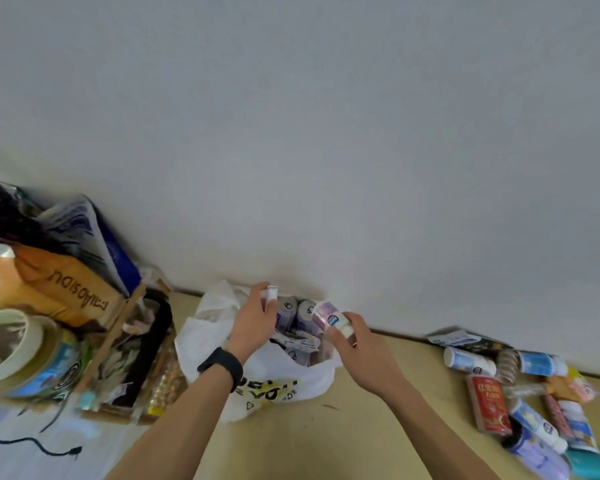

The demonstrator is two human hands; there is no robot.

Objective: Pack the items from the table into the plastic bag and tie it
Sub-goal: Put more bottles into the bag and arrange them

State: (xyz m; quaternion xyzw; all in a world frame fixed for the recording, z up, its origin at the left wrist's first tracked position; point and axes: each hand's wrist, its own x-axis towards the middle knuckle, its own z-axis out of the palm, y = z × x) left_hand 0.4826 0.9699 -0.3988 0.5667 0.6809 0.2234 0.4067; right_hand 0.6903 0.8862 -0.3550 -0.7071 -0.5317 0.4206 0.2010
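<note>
A white plastic bag [281, 386] with yellow and black print stands open on the tan table, against the wall. Several small bottles [297, 315] lie inside it. My left hand [255, 322] is over the bag's far left rim and grips a small white bottle [272, 293]. My right hand [352, 342] holds a pink-and-white labelled bottle [328, 318] tilted over the bag's mouth. A black band sits on my left wrist.
A heap of loose bottles and packets [520, 396] lies on the table at the right, including a red box [487, 405]. At the left stand an orange bag [59, 285], a round tin [21, 355] and a cluttered box [132, 358]. A black cable [32, 445] lies at the front left.
</note>
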